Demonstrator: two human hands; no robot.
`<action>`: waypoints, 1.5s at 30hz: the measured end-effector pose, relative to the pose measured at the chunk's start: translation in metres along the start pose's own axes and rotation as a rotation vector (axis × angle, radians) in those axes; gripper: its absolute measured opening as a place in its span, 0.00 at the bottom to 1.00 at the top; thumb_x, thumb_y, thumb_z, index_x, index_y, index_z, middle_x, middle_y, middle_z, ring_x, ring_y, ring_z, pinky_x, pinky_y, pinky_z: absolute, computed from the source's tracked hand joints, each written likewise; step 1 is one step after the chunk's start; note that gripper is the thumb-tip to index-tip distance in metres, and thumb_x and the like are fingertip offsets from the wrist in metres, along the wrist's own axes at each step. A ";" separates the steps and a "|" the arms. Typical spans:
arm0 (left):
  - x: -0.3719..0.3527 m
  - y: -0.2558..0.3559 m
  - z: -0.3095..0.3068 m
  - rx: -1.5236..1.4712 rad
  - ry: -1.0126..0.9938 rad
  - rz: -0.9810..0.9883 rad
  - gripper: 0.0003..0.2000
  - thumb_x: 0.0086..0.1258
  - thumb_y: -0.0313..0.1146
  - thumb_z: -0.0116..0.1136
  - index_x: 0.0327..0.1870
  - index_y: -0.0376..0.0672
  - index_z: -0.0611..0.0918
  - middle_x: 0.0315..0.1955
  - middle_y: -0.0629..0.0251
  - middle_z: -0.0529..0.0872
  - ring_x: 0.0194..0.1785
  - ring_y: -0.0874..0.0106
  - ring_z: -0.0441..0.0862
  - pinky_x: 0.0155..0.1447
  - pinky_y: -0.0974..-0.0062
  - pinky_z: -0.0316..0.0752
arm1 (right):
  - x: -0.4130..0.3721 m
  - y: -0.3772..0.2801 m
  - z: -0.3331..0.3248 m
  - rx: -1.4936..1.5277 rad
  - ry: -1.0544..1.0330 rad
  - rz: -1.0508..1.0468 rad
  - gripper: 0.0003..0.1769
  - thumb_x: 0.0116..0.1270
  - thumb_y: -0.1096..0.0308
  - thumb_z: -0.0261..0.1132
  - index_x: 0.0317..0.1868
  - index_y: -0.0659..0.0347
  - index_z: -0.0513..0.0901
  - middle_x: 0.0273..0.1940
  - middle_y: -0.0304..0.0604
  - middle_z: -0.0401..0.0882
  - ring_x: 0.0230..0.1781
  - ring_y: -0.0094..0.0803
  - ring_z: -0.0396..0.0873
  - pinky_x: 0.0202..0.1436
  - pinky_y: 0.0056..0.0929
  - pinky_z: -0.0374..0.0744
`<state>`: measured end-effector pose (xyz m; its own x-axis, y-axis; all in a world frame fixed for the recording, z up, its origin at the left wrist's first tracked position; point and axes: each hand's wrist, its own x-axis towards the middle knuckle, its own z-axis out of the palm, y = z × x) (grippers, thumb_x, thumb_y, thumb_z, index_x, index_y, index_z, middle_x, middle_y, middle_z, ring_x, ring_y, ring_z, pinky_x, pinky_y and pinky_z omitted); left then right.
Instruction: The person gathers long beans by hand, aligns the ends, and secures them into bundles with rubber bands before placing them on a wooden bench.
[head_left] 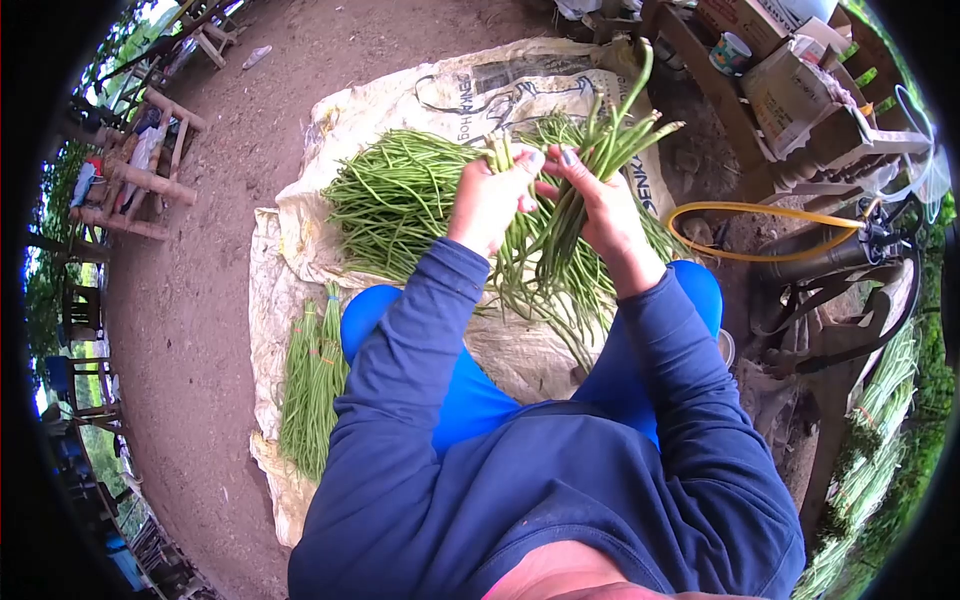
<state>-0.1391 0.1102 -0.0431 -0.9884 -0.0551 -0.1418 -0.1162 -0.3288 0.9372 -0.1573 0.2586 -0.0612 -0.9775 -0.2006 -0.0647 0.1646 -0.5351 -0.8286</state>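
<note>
My left hand (482, 205) is closed around a small bunch of long green beans (513, 250), their stem ends sticking up past the thumb. Close beside it, my right hand (612, 218) grips a thicker bunch of long beans (628, 138), with stem ends fanned up and to the right. The tails of both bunches hang down toward my knees. Behind and left of my hands lies a large loose pile of long beans (390, 190). Tied bundles of long beans (315, 375) rest by my left knee.
Flattened woven sacks (365, 110) with printed lettering cover the dirt floor (190, 330). To the right are a wooden bench with cardboard boxes (790, 95), a metal tank with a yellow hose (765, 252), and more bean bundles (875, 440). A wooden stand (150, 180) is at left.
</note>
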 end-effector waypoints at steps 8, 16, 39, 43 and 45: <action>-0.003 -0.022 0.018 0.208 -0.029 0.032 0.12 0.70 0.35 0.62 0.48 0.38 0.85 0.32 0.69 0.85 0.24 0.83 0.74 0.29 0.82 0.71 | 0.007 0.003 -0.019 0.115 -0.195 0.162 0.19 0.73 0.61 0.60 0.56 0.66 0.76 0.43 0.44 0.82 0.34 0.32 0.82 0.31 0.32 0.82; 0.010 0.002 -0.007 0.076 -0.042 0.217 0.15 0.76 0.45 0.54 0.47 0.42 0.83 0.29 0.67 0.86 0.33 0.77 0.80 0.46 0.72 0.74 | 0.010 -0.003 -0.022 -0.250 0.008 0.016 0.12 0.66 0.64 0.69 0.40 0.64 0.81 0.29 0.40 0.81 0.25 0.27 0.79 0.29 0.24 0.79; 0.013 0.010 -0.016 0.122 -0.136 0.163 0.15 0.72 0.44 0.59 0.43 0.39 0.84 0.34 0.66 0.85 0.32 0.76 0.77 0.38 0.75 0.73 | -0.005 -0.007 -0.011 -0.393 -0.177 0.114 0.13 0.72 0.61 0.62 0.44 0.64 0.81 0.33 0.38 0.80 0.31 0.24 0.79 0.37 0.25 0.78; 0.014 0.021 -0.028 -0.369 -0.249 -0.013 0.21 0.71 0.43 0.61 0.57 0.37 0.78 0.33 0.72 0.79 0.31 0.78 0.73 0.47 0.74 0.75 | 0.000 -0.013 -0.023 -0.637 -0.231 0.072 0.15 0.72 0.58 0.62 0.39 0.63 0.81 0.29 0.36 0.78 0.28 0.23 0.77 0.34 0.24 0.78; 0.010 0.024 -0.022 -0.212 -0.268 0.013 0.19 0.70 0.41 0.63 0.55 0.38 0.79 0.31 0.73 0.78 0.30 0.80 0.72 0.43 0.74 0.75 | -0.002 -0.011 -0.022 -0.643 -0.248 0.135 0.15 0.73 0.57 0.61 0.38 0.63 0.80 0.29 0.35 0.78 0.27 0.22 0.77 0.32 0.23 0.77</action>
<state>-0.1493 0.0814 -0.0289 -0.9835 0.1803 -0.0155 -0.1086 -0.5195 0.8476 -0.1602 0.2830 -0.0641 -0.8827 -0.4532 -0.1246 0.0970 0.0836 -0.9918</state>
